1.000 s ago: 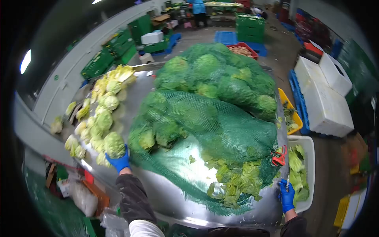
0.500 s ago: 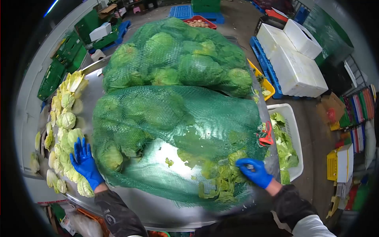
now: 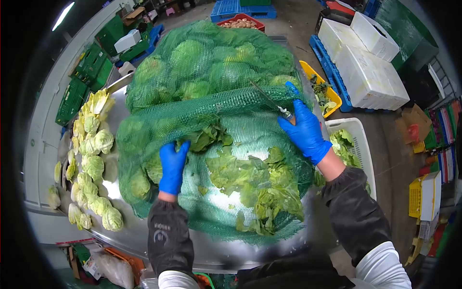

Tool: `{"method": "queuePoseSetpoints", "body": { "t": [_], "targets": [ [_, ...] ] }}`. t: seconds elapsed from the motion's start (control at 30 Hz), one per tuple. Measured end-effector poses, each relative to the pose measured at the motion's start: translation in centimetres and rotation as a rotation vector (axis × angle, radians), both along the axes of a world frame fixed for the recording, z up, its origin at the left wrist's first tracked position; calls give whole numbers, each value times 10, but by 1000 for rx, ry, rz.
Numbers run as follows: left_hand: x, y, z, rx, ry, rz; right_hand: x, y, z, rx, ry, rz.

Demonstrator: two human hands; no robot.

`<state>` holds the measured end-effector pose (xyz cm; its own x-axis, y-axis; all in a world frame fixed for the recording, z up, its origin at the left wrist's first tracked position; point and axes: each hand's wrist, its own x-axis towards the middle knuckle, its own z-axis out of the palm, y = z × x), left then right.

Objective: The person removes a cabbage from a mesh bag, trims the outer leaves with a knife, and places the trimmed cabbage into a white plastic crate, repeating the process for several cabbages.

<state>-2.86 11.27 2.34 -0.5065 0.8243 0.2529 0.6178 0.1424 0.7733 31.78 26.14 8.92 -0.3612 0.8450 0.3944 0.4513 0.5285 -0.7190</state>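
A green mesh bag (image 3: 231, 103) lies on the metal table, its upper layer folded back, with leafy cabbages inside at the left. At the bag's turned-back edge, my left hand (image 3: 173, 166) is closed on the mesh, beside dark green cabbage leaves (image 3: 209, 136). My right hand (image 3: 306, 130) holds a knife (image 3: 267, 97) by its handle, blade pointing up and left. Its fingers also touch the bag's right edge. Loose cabbage leaves (image 3: 260, 180) are spread on the lower mesh layer between my hands.
Behind lies another full mesh bag of cabbages (image 3: 192, 60). Trimmed cabbages (image 3: 93, 166) line the table's left side. A white basket (image 3: 358, 139) of leaves and a yellow crate (image 3: 332, 98) stand at the right, near white foam boxes (image 3: 368, 72).
Both hands have moved inward and away from me. The bag's upper layer has been pulled back, uncovering the loose leaves. My left hand has gone from open to closed on the mesh.
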Motion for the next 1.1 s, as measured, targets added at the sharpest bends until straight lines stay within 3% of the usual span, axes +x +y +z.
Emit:
{"method": "queuePoseSetpoints", "body": {
  "t": [0.07,0.13,0.23,0.27,0.3,0.33,0.43,0.5,0.57,0.63,0.7,0.83,0.9,0.97,1.03,1.1],
  "targets": [
    [-30,32,-34,71,-61,-24,-3,4,-5,-6,60,21],
    [-67,58,-81,69,148,-76,-5,8,-4,-51,106,47],
    [8,44,-2,-137,-17,-67,-5,8,1,-100,77,55],
    [43,25,25,-79,-19,-101,-5,7,-4,-109,81,46],
    [60,12,47,-194,62,-146,-4,7,-9,-257,178,98],
    [69,1,54,-307,141,-194,-3,7,-14,-405,275,147],
    [76,-43,29,-127,-34,-111,-10,-3,-29,-493,359,185],
    [106,-62,5,221,-449,293,-13,-6,-44,-539,293,226],
    [141,-83,-26,292,-829,582,-19,-16,-48,-564,-90,416],
    [167,-96,-39,265,-1457,485,-24,-37,-55,-626,-98,460],
    [186,-94,-31,353,-1488,609,-29,-63,-63,-676,-108,525],
    [185,-109,-44,476,-1449,581,-33,-112,-80,-490,-92,505],
    [197,-122,-23,536,-1245,428,-19,-124,-56,-808,45,458],
    [208,-147,8,493,-1173,317,2,-142,-57,-720,98,407],
    [223,-169,41,338,-867,83,35,-158,-38,-1061,633,345],
    [250,-172,50,317,-852,89,74,-178,-42,-1143,540,254]
  ]
}}
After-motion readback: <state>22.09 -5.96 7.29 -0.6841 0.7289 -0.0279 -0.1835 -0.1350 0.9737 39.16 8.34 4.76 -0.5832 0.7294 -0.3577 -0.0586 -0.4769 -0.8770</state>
